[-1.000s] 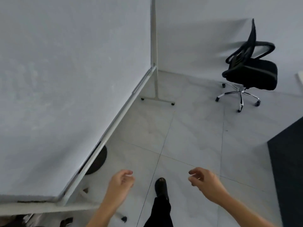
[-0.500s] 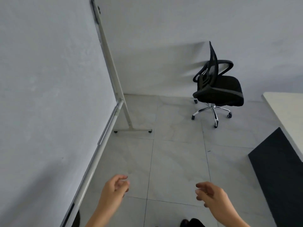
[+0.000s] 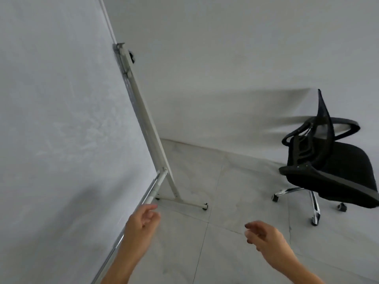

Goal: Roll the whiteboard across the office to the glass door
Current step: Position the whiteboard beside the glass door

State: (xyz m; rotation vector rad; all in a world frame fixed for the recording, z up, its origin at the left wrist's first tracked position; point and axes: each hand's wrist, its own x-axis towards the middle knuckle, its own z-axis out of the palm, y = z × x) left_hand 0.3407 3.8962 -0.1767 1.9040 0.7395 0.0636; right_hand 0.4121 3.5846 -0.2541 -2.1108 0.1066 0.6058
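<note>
Whiteboard, smeared matte, metal-framed. Left hand just beside its tray rail, fingers loosely curled, empty; right hand farther right, likewise. Mesh chair beyond.

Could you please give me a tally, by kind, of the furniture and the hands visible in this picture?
Whiteboard on a wheeled stand: 1
Black office chair: 1
Hands: 2, the left hand and the right hand, both empty
Total: 4
</note>
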